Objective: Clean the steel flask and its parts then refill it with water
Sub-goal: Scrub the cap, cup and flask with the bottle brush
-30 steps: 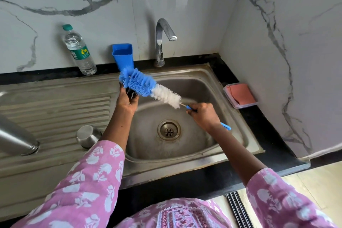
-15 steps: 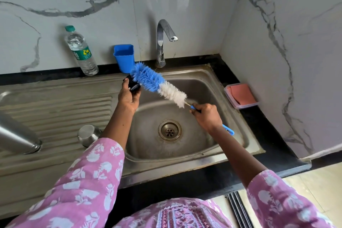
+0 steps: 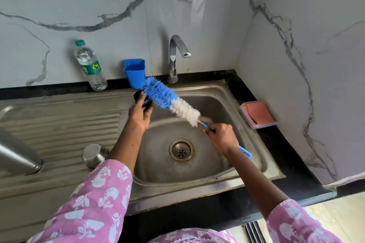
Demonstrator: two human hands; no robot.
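Over the sink, the left hand holds a small black flask part. The right hand grasps the bottle brush, bristles against that part. The steel flask lies on the drainboard.

My left hand with small black flask part over steel sink, blue-and-white bottle brush in my right hand, steel flask and round steel cap on drainboard at left.
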